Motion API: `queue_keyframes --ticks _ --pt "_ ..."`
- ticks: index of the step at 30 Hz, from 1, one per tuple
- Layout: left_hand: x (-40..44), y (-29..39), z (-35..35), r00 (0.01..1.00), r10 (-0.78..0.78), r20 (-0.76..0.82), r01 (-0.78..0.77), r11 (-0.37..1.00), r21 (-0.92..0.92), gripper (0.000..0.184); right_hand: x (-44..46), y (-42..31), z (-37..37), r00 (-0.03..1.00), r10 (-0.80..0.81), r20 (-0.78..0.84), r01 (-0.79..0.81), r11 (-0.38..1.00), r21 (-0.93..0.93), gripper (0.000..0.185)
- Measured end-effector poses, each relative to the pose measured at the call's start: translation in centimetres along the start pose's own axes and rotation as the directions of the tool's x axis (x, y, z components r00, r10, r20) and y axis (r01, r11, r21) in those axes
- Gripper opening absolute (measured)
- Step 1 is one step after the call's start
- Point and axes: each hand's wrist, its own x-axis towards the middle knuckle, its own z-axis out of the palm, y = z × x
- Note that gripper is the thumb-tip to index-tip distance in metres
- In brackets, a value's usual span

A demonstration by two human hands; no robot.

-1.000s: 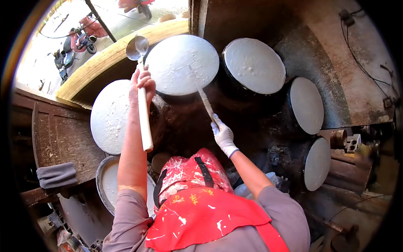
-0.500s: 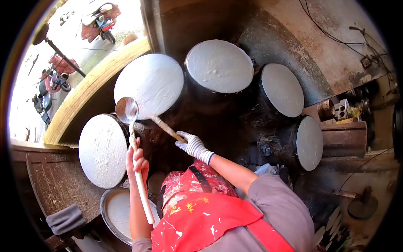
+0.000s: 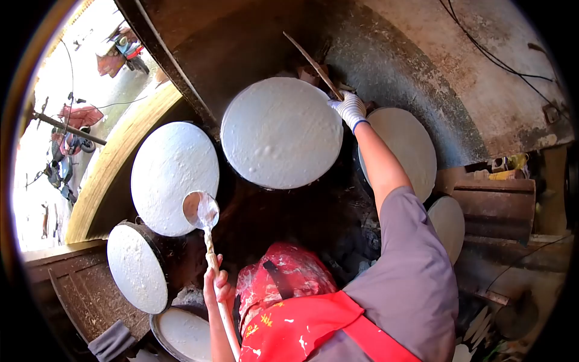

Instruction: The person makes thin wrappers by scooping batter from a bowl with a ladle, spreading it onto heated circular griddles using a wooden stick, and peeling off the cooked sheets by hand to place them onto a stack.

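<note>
My left hand point(image 3: 218, 286) is bare and wrapped round the pale handle of a long metal ladle point(image 3: 201, 210). The ladle's bowl points up, in front of the edge of a round pan with a lumpy white layer point(image 3: 175, 175). In a striped white glove, my right hand point(image 3: 350, 110) grips a wooden stick point(image 3: 310, 60) that slants away to the upper left. That hand is between the large middle pan, white on top point(image 3: 282, 133), and another white-topped pan point(image 3: 403, 151) on the right, partly hidden by my forearm.
More white-topped pans stand in the ring: one at the left point(image 3: 137, 268), one at the far right point(image 3: 447, 226). A white-filled basin point(image 3: 184, 332) sits at lower left, by a grey cloth point(image 3: 113, 341). A curved yellowish edge point(image 3: 120, 163) borders the outside, where scooters are parked.
My right hand has swung forward and right with the stick, from beside the left pans to the far side of the ring. My left hand still holds the ladle. The view has shifted.
</note>
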Motion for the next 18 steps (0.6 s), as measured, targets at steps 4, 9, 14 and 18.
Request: queue_keyframes --ticks 4,9,14,18 --pt "0.5 -1.0 -0.1 0.998 0.023 -0.053 -0.022 1.0 0.006 0.041 2.8 0.1 2.1 0.993 -0.003 0.114 0.02 0.989 -0.146 0.052" --pt "1.0 -0.5 0.2 0.996 0.043 -0.074 -0.043 0.999 -0.008 0.04 1.2 -2.8 -2.4 0.926 -0.227 0.301 0.116 0.931 0.345 0.038" --pt "0.5 1.9 -0.5 0.998 0.018 -0.063 -0.015 0.999 0.05 0.039 -6.5 -7.2 -9.2 0.97 -0.107 0.22 0.009 0.915 0.404 0.039" --pt "-0.4 4.8 -2.6 0.998 -0.061 0.02 0.059 0.996 0.069 0.04 -13.7 -7.6 -13.6 0.973 -0.226 -0.032 0.225 0.922 0.317 0.044"
